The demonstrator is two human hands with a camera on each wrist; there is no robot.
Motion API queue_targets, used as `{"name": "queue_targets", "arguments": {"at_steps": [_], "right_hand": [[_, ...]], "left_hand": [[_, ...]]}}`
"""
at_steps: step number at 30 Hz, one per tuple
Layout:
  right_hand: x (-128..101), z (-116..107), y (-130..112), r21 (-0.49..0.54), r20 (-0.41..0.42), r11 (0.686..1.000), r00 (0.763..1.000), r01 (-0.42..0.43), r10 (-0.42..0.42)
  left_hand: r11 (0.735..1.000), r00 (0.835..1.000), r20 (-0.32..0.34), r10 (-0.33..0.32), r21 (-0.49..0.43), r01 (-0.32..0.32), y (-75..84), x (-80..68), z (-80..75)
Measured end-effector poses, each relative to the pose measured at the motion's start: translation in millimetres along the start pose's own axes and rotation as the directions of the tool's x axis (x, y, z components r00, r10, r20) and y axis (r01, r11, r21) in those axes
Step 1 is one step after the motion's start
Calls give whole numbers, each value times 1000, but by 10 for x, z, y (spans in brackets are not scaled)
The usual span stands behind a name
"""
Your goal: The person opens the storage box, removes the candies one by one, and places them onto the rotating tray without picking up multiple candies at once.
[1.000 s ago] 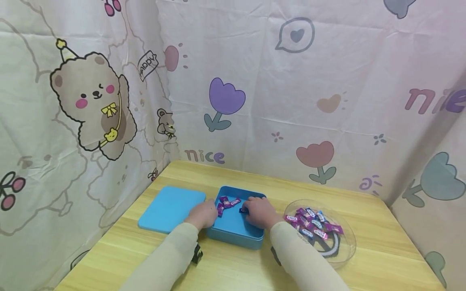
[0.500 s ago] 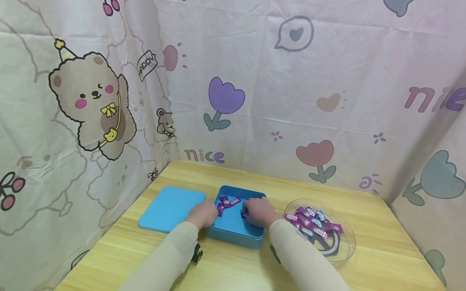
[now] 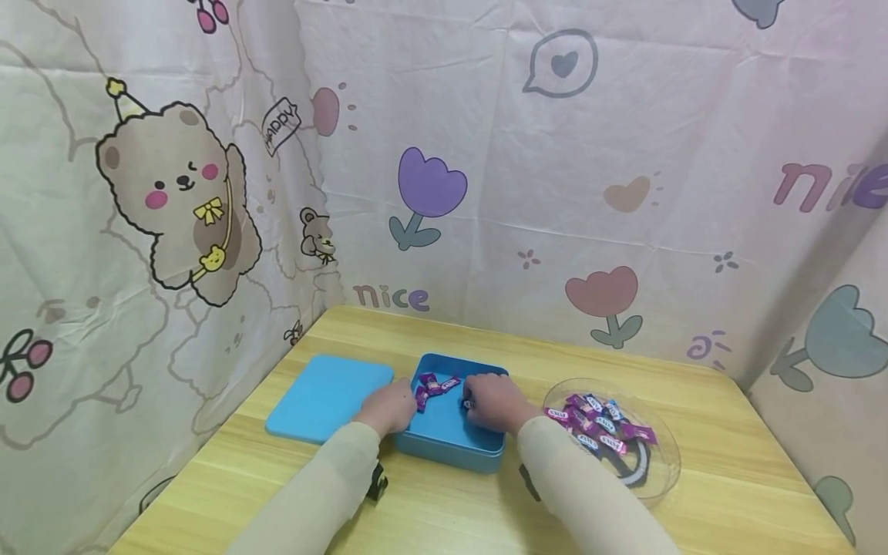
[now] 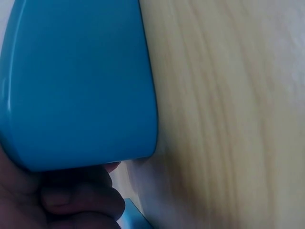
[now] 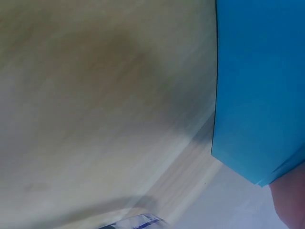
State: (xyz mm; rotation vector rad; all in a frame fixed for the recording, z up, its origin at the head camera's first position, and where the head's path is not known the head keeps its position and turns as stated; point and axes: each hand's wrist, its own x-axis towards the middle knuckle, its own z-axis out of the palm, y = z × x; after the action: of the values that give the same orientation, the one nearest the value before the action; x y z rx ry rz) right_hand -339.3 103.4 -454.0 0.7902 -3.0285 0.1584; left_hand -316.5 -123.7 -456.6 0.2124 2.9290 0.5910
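Observation:
An open blue box point(image 3: 451, 451) sits mid-table with a few purple wrapped candies point(image 3: 433, 385) in its far left corner. My left hand point(image 3: 389, 406) grips the box's left rim; its curled fingers point(image 4: 71, 202) show in the left wrist view beside the flat blue lid point(image 4: 78, 81). My right hand point(image 3: 491, 401) is inside the box near its right wall and pinches a dark wrapped candy point(image 3: 468, 403) at its fingertips. The right wrist view shows only the box's blue wall point(image 5: 262, 95) and the tabletop.
The blue lid point(image 3: 329, 396) lies flat left of the box. A clear round dish point(image 3: 655, 478) with several purple and blue candies point(image 3: 597, 428) stands to the right. The wooden table point(image 3: 728, 493) is enclosed by patterned cloth walls at the back and both sides.
My right hand has shifted slightly left and farther into the box with the candy in its fingertips. The left hand stays on the rim.

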Motion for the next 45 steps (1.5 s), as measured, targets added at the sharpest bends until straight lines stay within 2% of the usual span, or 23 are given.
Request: {"name": "queue_targets", "arguments": {"at_steps": [9,14,20,27,37,45], "right_hand": [[-72,-116,0,59,-103,998,994,30,-24],[-137,-239,21,60,-152,997,988,43,-34],[-281,-371,166,70,-166,998,986,3,9],[-498,-460,563,129,-146,988,984,-83,102],[-866,-620,1252,87,-129,978,971,-190,200],[-1216,-700,1633,84,-70,956,956,-280,286]], "left_hand": [[1000,1000,6,-3,12,3,11,10,16],[1000,1000,2,1,20,-1,2,13,19],[1000,1000,4,-5,9,5,3,24,20],[1000,1000,6,-4,12,4,-4,24,21],[1000,1000,4,4,21,-4,-4,-9,-5],[1000,1000,9,-5,14,5,12,-19,-14]]}}
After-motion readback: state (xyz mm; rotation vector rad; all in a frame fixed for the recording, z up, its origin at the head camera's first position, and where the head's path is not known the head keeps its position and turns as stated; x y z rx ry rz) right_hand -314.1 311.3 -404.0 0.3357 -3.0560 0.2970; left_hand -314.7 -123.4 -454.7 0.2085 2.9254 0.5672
